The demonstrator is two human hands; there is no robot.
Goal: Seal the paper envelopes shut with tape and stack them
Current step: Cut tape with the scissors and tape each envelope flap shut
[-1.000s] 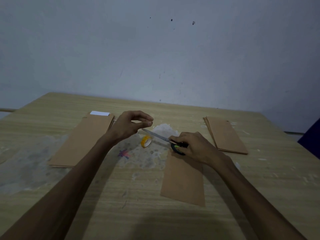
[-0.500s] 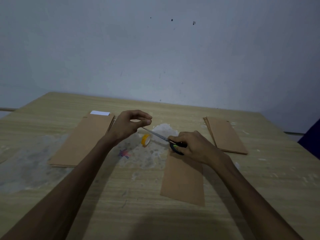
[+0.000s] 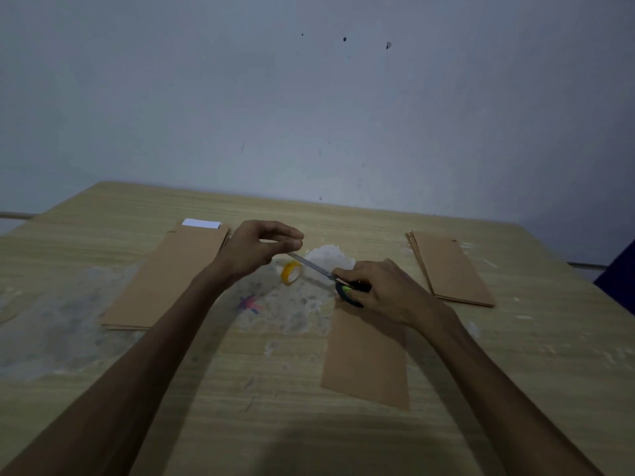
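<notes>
— Cutting tape, is that the step now?

— It looks so. The right hand point(image 3: 385, 290) has its grip curled through the handles of the scissors point(image 3: 326, 274), and the blades point up and left from it, toward the left hand point(image 3: 261, 249). The left hand hovers with thumb and forefinger pinched together, seemingly on a strip of clear tape, though the strip itself is too faint to see.

— Where does the tape roll point(image 3: 291, 272) sit?

— On the surface point(image 3: 240, 389), just below the left hand's fingertips and touching or nearly under the scissor blades. The blades' long axis runs from the right hand straight at the gap between the roll and the pinch, so I judge the cut falls there. The left hand is nearer the roll.

— And the envelope being sealed?

— A single envelope point(image 3: 367, 359) lies flat directly beneath the right hand, its long axis running toward the person, its far end hidden by that hand.

— Count the rest.

— One roll, one pair of scissors, and two piles: the left pile point(image 3: 165, 280) lies left of the roll, with a white slip at its far end, and the right pile point(image 3: 450, 266) lies well to the right of the scissors. How many envelopes each holds, I cannot tell.
</notes>
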